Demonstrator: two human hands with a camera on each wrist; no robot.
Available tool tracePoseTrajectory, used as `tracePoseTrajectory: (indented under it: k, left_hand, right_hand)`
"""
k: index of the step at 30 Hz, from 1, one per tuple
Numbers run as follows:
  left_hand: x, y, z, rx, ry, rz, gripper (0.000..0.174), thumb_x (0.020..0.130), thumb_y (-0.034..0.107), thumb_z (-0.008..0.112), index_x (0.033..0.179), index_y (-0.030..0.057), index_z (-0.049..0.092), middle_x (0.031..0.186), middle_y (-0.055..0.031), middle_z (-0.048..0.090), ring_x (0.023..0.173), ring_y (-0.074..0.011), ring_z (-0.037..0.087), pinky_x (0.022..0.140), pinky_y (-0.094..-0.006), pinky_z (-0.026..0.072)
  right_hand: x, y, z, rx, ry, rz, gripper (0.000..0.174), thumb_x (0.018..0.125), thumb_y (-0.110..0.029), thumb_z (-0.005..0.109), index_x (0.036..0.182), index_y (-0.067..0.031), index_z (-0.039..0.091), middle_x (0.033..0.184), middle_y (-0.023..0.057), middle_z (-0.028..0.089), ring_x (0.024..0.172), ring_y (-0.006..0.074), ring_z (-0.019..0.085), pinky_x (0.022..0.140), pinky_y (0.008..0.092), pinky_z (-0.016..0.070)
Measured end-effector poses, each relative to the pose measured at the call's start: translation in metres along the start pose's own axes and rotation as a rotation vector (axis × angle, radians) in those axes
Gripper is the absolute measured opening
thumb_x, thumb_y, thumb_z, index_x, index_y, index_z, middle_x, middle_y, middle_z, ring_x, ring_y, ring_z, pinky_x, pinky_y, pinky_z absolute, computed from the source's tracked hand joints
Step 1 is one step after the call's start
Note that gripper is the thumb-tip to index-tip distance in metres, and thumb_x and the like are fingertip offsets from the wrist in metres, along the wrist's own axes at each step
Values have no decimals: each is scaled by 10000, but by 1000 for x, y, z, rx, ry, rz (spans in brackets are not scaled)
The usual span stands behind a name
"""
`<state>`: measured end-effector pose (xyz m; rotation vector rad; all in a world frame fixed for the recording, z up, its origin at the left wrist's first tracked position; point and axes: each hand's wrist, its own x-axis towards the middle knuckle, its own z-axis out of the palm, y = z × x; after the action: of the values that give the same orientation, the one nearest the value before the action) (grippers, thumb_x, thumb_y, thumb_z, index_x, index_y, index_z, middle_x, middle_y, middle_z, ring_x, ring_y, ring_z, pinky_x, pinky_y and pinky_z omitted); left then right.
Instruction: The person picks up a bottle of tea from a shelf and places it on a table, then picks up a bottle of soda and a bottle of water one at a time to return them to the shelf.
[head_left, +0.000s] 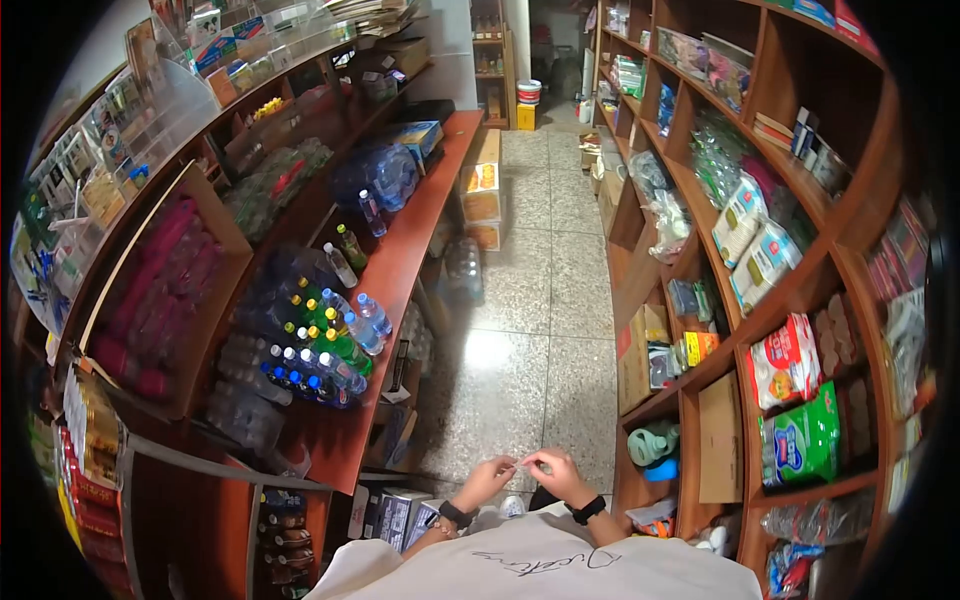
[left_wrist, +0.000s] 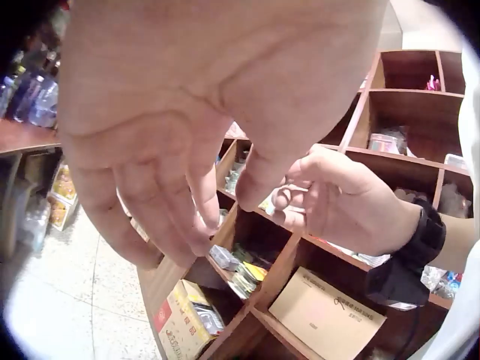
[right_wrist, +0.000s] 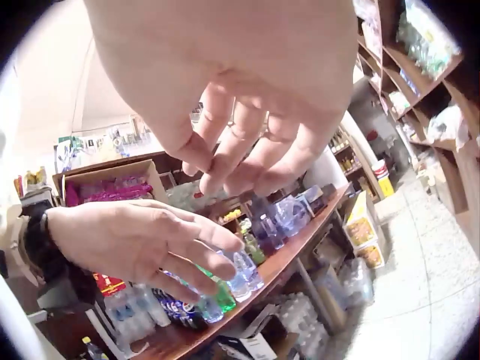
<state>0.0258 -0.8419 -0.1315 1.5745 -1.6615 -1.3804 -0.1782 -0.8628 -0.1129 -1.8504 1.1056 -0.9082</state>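
In the head view my left hand (head_left: pixel 487 480) and right hand (head_left: pixel 560 472) are held close together before my body, fingertips almost meeting, over the floor. The left wrist view shows the left palm (left_wrist: pixel 217 112) with relaxed fingers and the thumb apart, nothing in its grasp. Loosely bent fingers (right_wrist: pixel 244 146) of the right hand show in the right wrist view, the thumb tip close by the index finger; no object is visible there. Nearest on the left is a reddish-brown counter (head_left: pixel 425 225) bearing several drink bottles (head_left: pixel 320 345).
Wooden shelves (head_left: pixel 690 400) line the right side, with a green package (head_left: pixel 800 435), a red-and-white package (head_left: pixel 785 362) and a cardboard sheet (head_left: pixel 719 440). Stacked cartons (head_left: pixel 482 205) stand beside the counter along the tiled aisle (head_left: pixel 565 260). An open box of pink bottles (head_left: pixel 165 290) lies left.
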Motion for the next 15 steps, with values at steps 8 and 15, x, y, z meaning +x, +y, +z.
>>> tracePoseTrajectory:
  k: [8,15]
  left_hand:
    - [110,6,-25,-3,50,-52,320,932,245,624,1180,46,652,1105,-165,694,982,-281,687,844,-352,523]
    - [269,55,-79,76,96,150,331,946,277,588,1169,36,635,1049,-184,696,947,-324,679,824,-379,527]
  right_hand:
    - [106,74,-37,0,-20,55,128,850,-113,639,951,-100,716,908,95,698,828,282,642,747,371,515]
    - [265,105,-101,-12,-2,67,158,849,-112,635,983,-74,711,955,115,704,903,276,664,780,366,530]
